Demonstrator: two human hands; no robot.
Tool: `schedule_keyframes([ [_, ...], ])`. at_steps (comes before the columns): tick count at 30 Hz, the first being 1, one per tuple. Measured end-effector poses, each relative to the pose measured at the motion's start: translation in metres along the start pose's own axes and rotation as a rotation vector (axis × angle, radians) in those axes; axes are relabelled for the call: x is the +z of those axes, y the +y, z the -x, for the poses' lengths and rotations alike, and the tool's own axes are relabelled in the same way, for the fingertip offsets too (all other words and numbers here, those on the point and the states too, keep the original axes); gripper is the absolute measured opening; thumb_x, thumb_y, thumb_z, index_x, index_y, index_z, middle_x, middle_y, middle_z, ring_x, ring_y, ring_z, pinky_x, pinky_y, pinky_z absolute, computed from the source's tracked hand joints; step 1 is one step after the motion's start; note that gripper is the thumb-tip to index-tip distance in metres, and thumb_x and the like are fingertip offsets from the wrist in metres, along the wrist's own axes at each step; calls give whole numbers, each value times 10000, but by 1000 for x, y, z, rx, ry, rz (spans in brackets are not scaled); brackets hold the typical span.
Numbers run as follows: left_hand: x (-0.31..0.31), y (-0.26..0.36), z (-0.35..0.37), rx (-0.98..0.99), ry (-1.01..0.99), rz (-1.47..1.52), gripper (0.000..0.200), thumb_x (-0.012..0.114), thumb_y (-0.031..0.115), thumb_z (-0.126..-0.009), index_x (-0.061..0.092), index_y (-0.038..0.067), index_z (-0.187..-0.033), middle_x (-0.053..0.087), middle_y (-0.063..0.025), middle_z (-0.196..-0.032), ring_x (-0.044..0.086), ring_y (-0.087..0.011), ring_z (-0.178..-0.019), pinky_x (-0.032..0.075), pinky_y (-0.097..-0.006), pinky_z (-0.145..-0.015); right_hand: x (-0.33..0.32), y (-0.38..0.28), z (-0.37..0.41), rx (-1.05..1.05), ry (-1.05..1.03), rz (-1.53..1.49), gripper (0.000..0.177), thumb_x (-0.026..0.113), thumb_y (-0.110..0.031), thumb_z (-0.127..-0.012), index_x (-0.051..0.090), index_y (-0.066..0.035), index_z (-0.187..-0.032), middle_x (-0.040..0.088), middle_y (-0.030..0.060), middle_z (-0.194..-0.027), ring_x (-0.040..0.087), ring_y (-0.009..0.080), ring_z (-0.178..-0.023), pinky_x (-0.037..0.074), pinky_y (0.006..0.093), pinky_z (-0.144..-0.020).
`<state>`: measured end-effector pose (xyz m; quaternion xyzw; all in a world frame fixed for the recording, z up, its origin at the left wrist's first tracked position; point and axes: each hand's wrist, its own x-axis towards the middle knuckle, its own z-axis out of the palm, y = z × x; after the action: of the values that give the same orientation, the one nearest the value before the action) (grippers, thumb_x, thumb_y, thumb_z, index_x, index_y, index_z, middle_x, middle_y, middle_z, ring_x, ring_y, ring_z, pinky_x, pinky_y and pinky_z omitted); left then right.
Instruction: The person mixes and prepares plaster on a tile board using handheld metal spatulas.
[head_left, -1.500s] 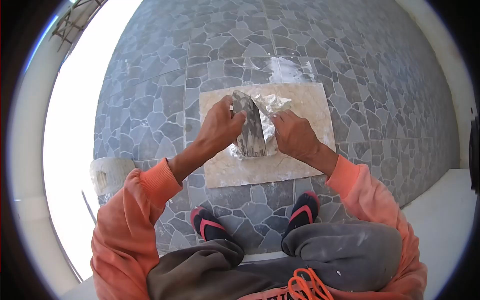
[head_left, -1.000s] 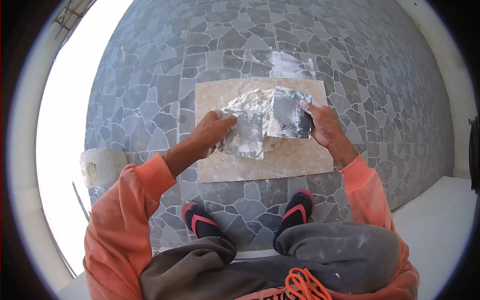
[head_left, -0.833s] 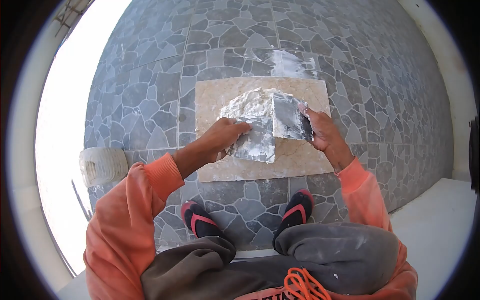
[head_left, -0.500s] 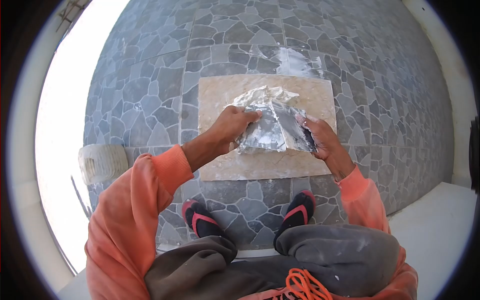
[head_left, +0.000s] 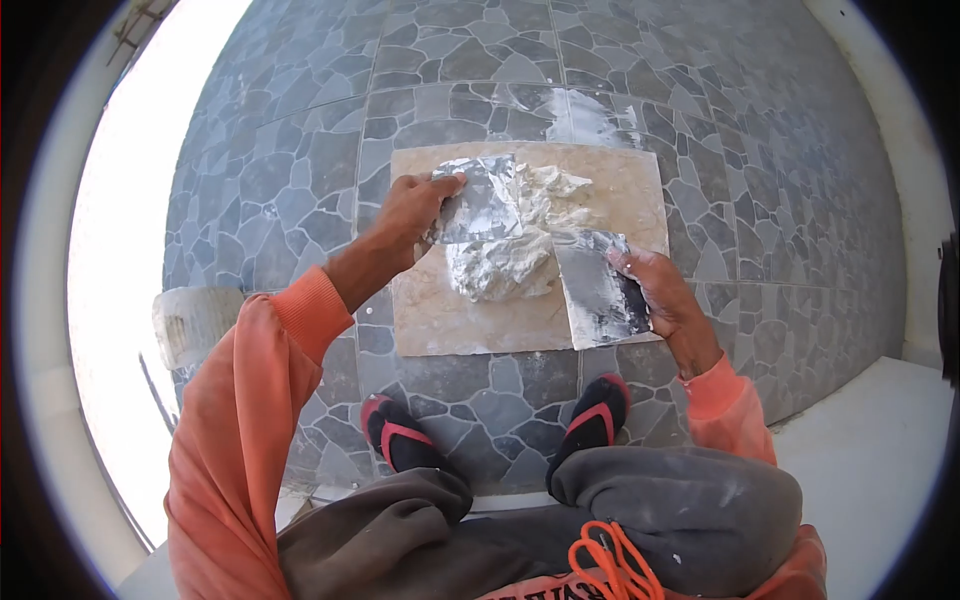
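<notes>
My left hand (head_left: 413,212) is closed on the edge of a flat metal putty knife (head_left: 480,200), its blade smeared with white paste. My right hand (head_left: 655,292) grips a second putty knife (head_left: 597,285) with a dark edge, also coated in white. Between and below the two blades, a lumpy heap of white putty (head_left: 500,268) lies on a beige tile board (head_left: 440,330). More putty spreads toward the board's far side. The blades are apart, the left one farther from me than the right one.
The board lies on a stone-patterned tiled floor (head_left: 290,200). White smears (head_left: 590,118) mark the floor beyond it. A pale, ridged block-like object (head_left: 198,327) stands at the left. My feet in red-strapped sandals (head_left: 400,435) are close to the board's near edge.
The two putty knives were together over the putty and have separated. The left one moved left and away from me, the right one came nearer, and the heap between them is uncovered.
</notes>
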<state>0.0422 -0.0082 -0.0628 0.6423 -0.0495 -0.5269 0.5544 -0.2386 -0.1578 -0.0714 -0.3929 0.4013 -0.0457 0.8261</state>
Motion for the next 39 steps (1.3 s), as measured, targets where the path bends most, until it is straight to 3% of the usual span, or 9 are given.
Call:
schedule_keyframes([
  [8, 12, -6, 26, -16, -62, 36, 247, 592, 166, -945, 562, -63, -1033, 620, -78, -835, 633, -129, -655, 542, -271, -559, 14, -44, 35, -513, -22, 27, 340, 588, -6, -925, 523, 68, -1250, 610, 109, -1148, 624, 183, -1002, 518, 337, -897],
  [12, 37, -9, 41, -40, -144, 152, 282, 632, 210, -935, 564, -44, -1037, 641, -95, -856, 674, -146, -640, 584, -265, -545, 44, -35, 54, -1061, 244, 770, 361, 553, 64, -895, 556, 15, -1253, 624, 113, -1192, 623, 200, -1085, 485, 314, -940],
  [14, 47, -8, 48, -53, -170, 145, 266, 618, 222, -947, 555, -10, -1061, 641, -92, -932, 686, -151, -713, 593, -279, -574, 55, -34, 63, -1366, 114, 1042, 490, 560, 105, -796, 566, -15, -1271, 597, 150, -1273, 598, 296, -1172, 458, 381, -1013],
  [17, 76, 21, 90, -24, -121, 225, 300, 573, 218, -967, 533, -23, -1140, 644, -105, -987, 687, -158, -784, 604, -294, -634, 63, -34, 66, -1451, -92, 1203, 592, 570, 86, -714, 556, -23, -1296, 560, 189, -1328, 542, 368, -1238, 415, 463, -1075],
  [19, 71, 23, 79, 90, -307, 204, 339, 546, 209, -978, 514, -38, -1209, 644, -110, -993, 682, -150, -806, 607, -293, -663, 62, -30, 67, -1465, -84, 1277, 591, 559, 81, -714, 554, -22, -1297, 546, 195, -1345, 518, 362, -1268, 395, 495, -1093],
  [32, 50, 7, 68, 164, -246, -3, 348, 570, 210, -966, 521, -42, -1201, 643, -64, -955, 653, -96, -769, 563, -243, -658, -20, -11, 31, -1415, 150, 1509, 563, 535, 62, -732, 544, 10, -1292, 585, 214, -1265, 563, 378, -1181, 447, 487, -1028],
  [34, 43, 15, 64, 191, -223, -38, 345, 574, 209, -964, 526, -41, -1197, 646, -57, -942, 649, -87, -767, 558, -238, -659, -48, -7, 17, -1309, 260, 1525, 418, 534, 1, -799, 585, 35, -1212, 654, 208, -1090, 622, 387, -1017, 487, 454, -916],
  [37, 38, 29, 73, 215, -114, -106, 382, 578, 218, -961, 517, -52, -1224, 653, -69, -966, 648, -85, -761, 557, -233, -669, -73, -17, 6, -674, 480, 1255, 282, 544, -93, -880, 599, 56, -1113, 668, 190, -879, 642, 350, -831, 494, 409, -796],
  [39, 26, 27, 61, 256, -157, -106, 408, 570, 212, -965, 496, -76, -1244, 655, -89, -997, 656, -102, -781, 562, -238, -686, -90, -31, -9, -558, 478, 1133, 277, 566, -152, -904, 592, 57, -1083, 644, 172, -796, 630, 289, -751, 487, 380, -746],
])
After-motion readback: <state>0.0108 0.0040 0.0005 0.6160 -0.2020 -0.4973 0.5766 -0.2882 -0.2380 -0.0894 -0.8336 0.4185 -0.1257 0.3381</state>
